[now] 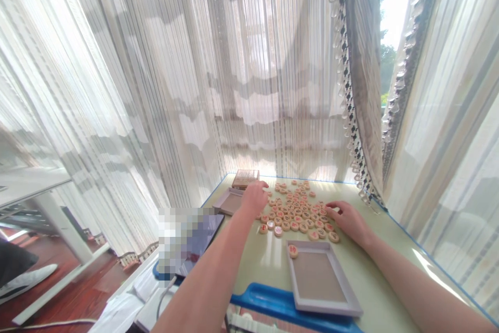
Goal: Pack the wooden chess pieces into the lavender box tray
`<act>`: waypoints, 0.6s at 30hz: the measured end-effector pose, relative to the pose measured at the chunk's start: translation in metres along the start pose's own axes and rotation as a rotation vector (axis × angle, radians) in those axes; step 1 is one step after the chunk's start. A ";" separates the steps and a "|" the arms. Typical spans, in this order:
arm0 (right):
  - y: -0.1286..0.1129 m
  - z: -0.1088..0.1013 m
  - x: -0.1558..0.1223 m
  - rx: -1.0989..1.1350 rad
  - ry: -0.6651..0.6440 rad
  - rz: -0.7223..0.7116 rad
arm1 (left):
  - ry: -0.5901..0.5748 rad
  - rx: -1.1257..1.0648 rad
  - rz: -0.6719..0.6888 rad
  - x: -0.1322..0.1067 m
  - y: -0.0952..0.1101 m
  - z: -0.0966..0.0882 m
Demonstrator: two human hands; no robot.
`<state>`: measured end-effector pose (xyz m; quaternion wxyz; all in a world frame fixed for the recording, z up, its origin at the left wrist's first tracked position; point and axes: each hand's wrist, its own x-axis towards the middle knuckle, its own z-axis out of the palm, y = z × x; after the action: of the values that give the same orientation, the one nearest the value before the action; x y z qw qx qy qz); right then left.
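Note:
Many round wooden Chinese chess pieces (297,220), marked with red or dark characters, lie spread over the pale green table. My left hand (255,199) is at the left edge of the spread, its fingers apart and partly hidden behind the hand; no piece shows in its grasp. On the opposite side, my right hand (346,218) has its fingertips against the outermost pieces, with a gap between thumb and fingers. A shallow grey box tray (353,296) lies nearer to me, with one red-marked piece (293,251) in its far left corner.
Another shallow tray (224,199) and a patterned box (246,178) are beyond my left hand. A tablet (202,239) stands left of my left forearm. Blue plastic (268,294) runs along the near edge. Sheer curtains (253,63) hang behind the table (393,234).

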<state>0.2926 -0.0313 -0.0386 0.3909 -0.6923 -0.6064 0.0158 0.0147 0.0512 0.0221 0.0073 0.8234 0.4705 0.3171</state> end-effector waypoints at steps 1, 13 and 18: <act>0.001 0.002 0.001 0.003 0.006 -0.003 | 0.011 -0.008 -0.007 0.005 -0.002 0.001; -0.002 0.000 0.000 -0.013 -0.012 0.016 | -0.127 0.005 0.054 -0.011 -0.004 0.013; -0.014 -0.007 -0.007 -0.015 -0.002 -0.142 | -0.131 0.032 -0.015 -0.011 -0.007 0.008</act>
<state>0.2827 -0.0417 -0.0298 0.3853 -0.6504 -0.6545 -0.0156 0.0095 0.0483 0.0081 0.0273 0.8388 0.4804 0.2547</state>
